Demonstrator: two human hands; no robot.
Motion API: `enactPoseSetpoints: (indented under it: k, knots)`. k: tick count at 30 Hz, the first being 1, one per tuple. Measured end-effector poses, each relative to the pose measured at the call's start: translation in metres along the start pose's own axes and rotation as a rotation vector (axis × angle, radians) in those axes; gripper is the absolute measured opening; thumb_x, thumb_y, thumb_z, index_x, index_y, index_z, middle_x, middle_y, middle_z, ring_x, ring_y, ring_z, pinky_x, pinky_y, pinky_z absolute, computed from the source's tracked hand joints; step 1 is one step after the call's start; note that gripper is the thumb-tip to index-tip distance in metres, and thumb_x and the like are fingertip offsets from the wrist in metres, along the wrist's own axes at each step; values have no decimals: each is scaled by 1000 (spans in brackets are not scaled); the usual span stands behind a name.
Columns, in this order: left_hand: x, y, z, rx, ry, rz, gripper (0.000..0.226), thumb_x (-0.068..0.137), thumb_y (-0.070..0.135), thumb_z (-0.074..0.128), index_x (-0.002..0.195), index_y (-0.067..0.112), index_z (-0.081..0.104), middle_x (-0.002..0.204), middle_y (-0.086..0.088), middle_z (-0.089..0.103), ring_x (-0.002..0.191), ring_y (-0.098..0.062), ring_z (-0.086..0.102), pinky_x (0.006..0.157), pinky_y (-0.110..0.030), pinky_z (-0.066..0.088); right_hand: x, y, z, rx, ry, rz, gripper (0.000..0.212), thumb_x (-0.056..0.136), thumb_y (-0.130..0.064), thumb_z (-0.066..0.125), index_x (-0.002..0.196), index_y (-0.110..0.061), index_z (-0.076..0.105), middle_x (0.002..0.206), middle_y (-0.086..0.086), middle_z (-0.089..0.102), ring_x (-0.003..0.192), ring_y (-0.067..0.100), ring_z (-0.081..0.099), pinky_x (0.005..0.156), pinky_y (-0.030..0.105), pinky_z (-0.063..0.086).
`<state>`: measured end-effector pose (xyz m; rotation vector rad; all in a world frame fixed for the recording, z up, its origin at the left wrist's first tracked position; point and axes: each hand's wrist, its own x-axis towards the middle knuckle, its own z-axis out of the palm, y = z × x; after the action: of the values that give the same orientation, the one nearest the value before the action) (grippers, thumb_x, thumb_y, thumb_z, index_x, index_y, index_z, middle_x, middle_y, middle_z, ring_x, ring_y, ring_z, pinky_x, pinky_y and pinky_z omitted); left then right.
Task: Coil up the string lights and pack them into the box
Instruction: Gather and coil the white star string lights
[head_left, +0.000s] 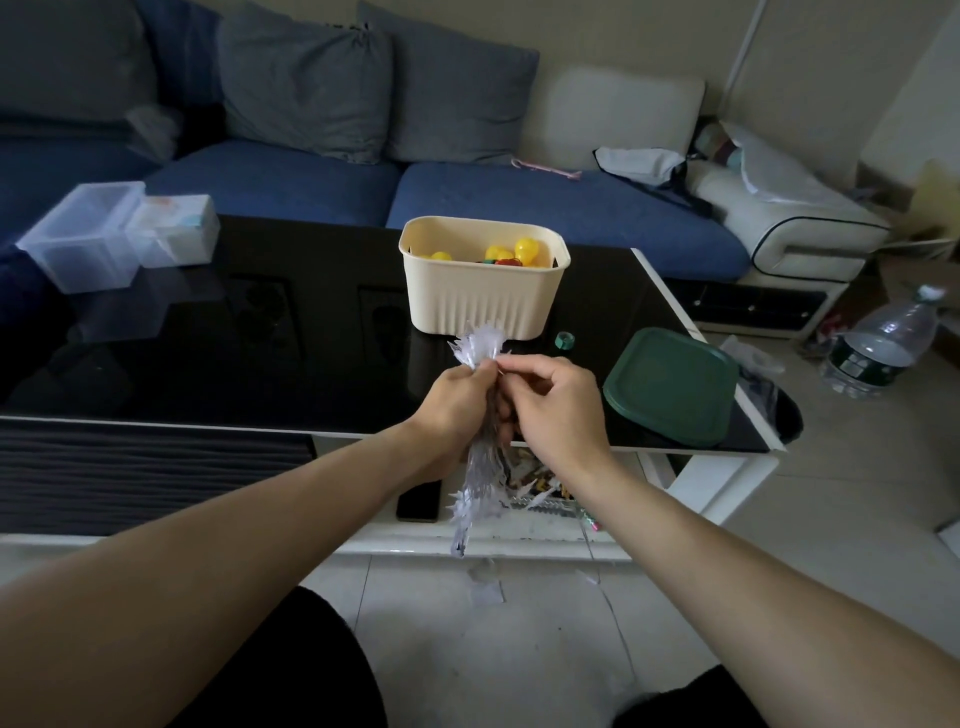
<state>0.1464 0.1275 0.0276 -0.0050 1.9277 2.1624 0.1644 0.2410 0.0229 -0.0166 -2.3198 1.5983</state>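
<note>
Blue sofa (322, 182) behind, glossy black counter (208, 353) in front, clear tubs (83, 239) far left. Left hand (457, 400) gripping bunched silvery string lights (478, 483) at counter edge, right hand (556, 410) pinching their top. Beige box (483, 306) just beyond, green lid (672, 384) rightward.

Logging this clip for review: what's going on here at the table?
A person holds a bunched strand of silvery, spiky string lights in front of a black table. The left hand grips the bundle, while the right hand pinches it near the top. The cream box stands open on the table with colourful bulbs already inside. Its green lid lies to the right.
</note>
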Motion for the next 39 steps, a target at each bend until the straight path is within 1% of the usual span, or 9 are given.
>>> enactPoseSetpoints:
  k: [4,8,15,17,22,27,30,35,39]
  knots:
    - [3,-2,-2,23,49,-21,45,108,23,31,94,-7,60,85,-26,60,77,-34,58,80,-48,52,-3,-3,2,-136,-89,-109,31,98,-15,63,127,-22,70,107,-2,53,90,13,65,85,24,58]
    - [2,1,-5,22,74,-27,46,108,26,32,82,3,62,67,-8,65,61,-18,63,59,-27,53,-9,-7,4,-231,-199,-137,43,102,-22,56,145,-24,53,103,-2,43,86,1,52,79,-3,38]
    - [8,9,-14,-180,162,-21,37,105,25,39,72,12,49,54,-2,43,46,-15,43,47,-25,40,-7,-10,-4,-178,-407,-165,72,99,-21,63,158,-33,24,93,-4,59,73,-1,58,70,12,44]
    - [10,14,-16,-278,190,-46,33,106,23,36,76,14,46,54,1,37,42,-11,33,43,-21,32,-5,-7,-7,-89,-299,-181,77,90,-14,73,155,-25,33,80,-3,64,58,0,55,60,15,45]
    - [12,23,-19,-383,248,-72,32,107,22,34,78,12,45,71,-6,50,53,-20,53,64,-38,54,5,-1,-17,-143,-252,-196,12,86,-11,75,98,-14,78,80,-5,73,67,3,64,62,20,51]
    - [9,34,-24,-548,190,-65,32,108,21,27,81,14,43,70,-6,58,63,-25,66,72,-41,56,14,5,-27,-165,-348,-127,10,95,-14,68,97,-23,73,102,2,64,89,13,65,80,22,53]
    - [8,37,-26,-613,201,-57,35,108,20,27,77,14,43,62,-4,52,54,-23,62,66,-39,54,12,5,-32,-42,-482,1,8,99,-13,63,101,-14,70,90,7,68,74,27,68,64,38,60]
    - [11,34,-22,-609,221,-77,39,108,23,29,72,16,43,56,0,41,50,-19,46,62,-36,49,12,0,-37,-8,-542,45,11,100,-12,60,104,-8,69,87,11,64,54,17,62,38,30,45]
    - [11,31,-21,-542,223,-82,37,108,25,30,73,17,42,58,0,42,50,-18,46,59,-34,49,16,6,-42,-115,-465,-35,13,99,-17,62,106,-16,73,86,6,72,43,17,60,36,28,46]
